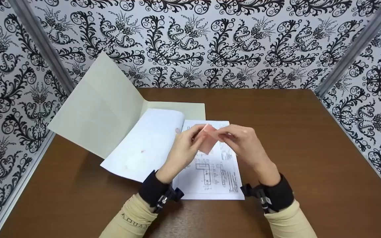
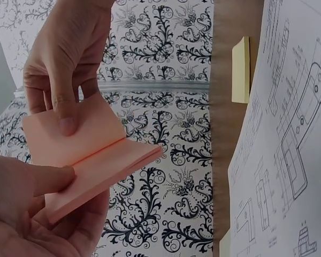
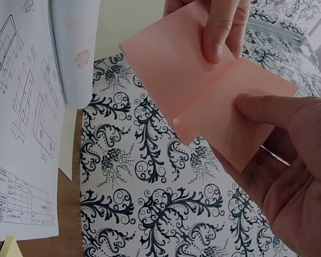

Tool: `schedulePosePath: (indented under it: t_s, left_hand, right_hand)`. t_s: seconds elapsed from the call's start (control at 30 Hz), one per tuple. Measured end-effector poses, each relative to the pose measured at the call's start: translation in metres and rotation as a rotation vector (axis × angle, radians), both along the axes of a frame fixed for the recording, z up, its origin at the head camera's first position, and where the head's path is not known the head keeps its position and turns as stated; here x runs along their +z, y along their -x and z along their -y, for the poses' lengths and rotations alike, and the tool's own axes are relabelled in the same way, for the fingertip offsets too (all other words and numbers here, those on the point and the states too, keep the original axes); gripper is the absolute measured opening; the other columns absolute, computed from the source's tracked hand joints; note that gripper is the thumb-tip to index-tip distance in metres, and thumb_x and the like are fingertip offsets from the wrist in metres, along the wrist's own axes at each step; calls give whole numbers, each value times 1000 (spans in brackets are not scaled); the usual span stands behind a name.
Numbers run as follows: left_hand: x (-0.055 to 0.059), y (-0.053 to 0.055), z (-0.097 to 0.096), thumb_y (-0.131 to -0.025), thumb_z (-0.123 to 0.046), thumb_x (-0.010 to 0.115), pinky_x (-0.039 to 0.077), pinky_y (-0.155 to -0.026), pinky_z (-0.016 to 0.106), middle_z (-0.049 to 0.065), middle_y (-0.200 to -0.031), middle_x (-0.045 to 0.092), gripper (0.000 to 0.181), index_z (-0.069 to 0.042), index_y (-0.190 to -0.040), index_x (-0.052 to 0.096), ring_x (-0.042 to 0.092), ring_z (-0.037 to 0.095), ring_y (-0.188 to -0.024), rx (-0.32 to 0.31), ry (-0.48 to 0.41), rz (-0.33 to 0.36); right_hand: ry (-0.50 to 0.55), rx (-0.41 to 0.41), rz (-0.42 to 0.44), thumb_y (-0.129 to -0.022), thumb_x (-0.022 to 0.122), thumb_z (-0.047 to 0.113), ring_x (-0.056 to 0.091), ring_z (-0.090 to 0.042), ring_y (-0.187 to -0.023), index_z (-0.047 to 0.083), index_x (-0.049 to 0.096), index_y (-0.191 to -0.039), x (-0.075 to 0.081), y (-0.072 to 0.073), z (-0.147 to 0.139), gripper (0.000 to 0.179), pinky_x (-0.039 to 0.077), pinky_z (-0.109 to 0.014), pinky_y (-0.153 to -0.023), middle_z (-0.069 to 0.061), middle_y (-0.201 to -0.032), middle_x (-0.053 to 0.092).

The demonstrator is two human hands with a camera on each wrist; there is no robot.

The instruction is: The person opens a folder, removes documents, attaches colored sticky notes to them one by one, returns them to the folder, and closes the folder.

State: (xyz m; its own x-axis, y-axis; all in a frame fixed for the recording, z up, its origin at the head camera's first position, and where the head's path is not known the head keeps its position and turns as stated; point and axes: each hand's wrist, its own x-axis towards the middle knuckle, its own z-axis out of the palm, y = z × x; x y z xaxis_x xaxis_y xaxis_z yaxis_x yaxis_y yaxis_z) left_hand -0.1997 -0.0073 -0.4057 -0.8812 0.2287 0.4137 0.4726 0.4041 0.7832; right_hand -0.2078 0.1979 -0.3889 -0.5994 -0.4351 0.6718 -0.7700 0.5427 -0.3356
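Note:
A pad of pink sticky notes (image 1: 207, 145) is held up over an open document. My left hand (image 1: 184, 145) grips it, thumb flat on top and fingers underneath, as the left wrist view shows. With thumb and fingers, my right hand (image 1: 245, 142) pinches the lifted top note (image 2: 77, 128). This note is folded back from the pad along a crease; its far edge still meets the pad. Beneath both hands lies a printed sheet with technical drawings (image 1: 207, 178). Left of it, a white page (image 1: 144, 142) is turned over and curls up.
An open cream folder (image 1: 98, 102) holds the papers, its cover standing up at the left. A small yellow pad (image 2: 241, 69) sits beyond the drawing sheet, hidden in the head view. Patterned walls (image 1: 190, 43) enclose the brown table (image 1: 293, 148).

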Motion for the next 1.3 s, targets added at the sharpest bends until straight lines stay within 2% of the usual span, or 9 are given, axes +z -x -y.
schedulePosePath:
  t_s: [0.07,0.1,0.17,0.27,0.33,0.47,0.63,0.9,1.3]
  left_hand:
    - [0,1,1,-99,-24,60,35,-110,61,8,-114,76,32,-10,-126,67,72,20,-100,13,16,-17]
    - [0,1,1,-98,-24,61,37,-110,61,8,-114,75,32,-10,-127,67,72,20,-101,15,22,-21]
    - [-1,2,2,-97,-23,63,42,-108,56,8,-115,75,32,-10,-126,68,72,20,-103,24,40,-37]
    - [-1,4,4,-94,-22,67,53,-91,39,7,-111,76,30,-10,-121,70,73,18,-98,36,52,-60]
    - [-1,5,6,-93,-22,68,55,-82,33,5,-107,77,27,-11,-117,72,73,16,-94,49,66,-76]
    - [0,7,8,-92,-21,70,57,-78,29,4,-101,78,23,-12,-112,73,73,14,-90,55,72,-82]
    - [1,8,10,-90,-20,71,59,-77,29,5,-99,78,20,-10,-107,74,73,14,-89,40,54,-64]
    - [1,8,12,-89,-19,72,57,-73,26,5,-95,78,18,-9,-104,74,72,13,-83,31,61,-40]
    - [0,9,16,-90,-18,72,56,-71,24,4,-92,77,14,-9,-102,72,69,12,-79,17,75,-14]
  right_hand:
    - [10,-8,19,-85,75,1,71,-14,-77,8,78,-98,0,0,-2,15,60,-27,-69,-3,-88,78]
    - [13,-13,29,-85,75,1,71,-14,-76,7,78,-98,0,-1,-2,15,59,-26,-68,-3,-88,78]
    - [18,-25,52,-85,75,2,71,-13,-74,7,79,-98,1,-1,-3,14,58,-23,-67,-3,-88,78]
    - [39,-48,87,-84,76,1,71,-14,-73,7,79,-96,2,-1,-5,13,56,-17,-67,-4,-88,78]
    - [57,-61,109,-84,76,1,71,-14,-72,6,80,-95,3,-1,-6,12,53,-13,-67,-5,-87,79]
    - [86,-70,154,-85,76,3,66,-9,-68,7,80,-93,5,0,-9,11,47,-8,-63,-5,-86,79]
    - [116,-60,200,-85,76,4,54,-4,-61,8,81,-94,4,2,-12,11,42,-10,-58,-5,-83,78]
    - [158,-44,273,-86,75,2,59,-5,-64,7,81,-94,5,4,-17,11,47,-11,-61,-8,-86,79]
    - [204,-81,299,-85,74,-2,70,-6,-75,8,81,-91,5,8,-27,13,55,-14,-67,-9,-86,79]
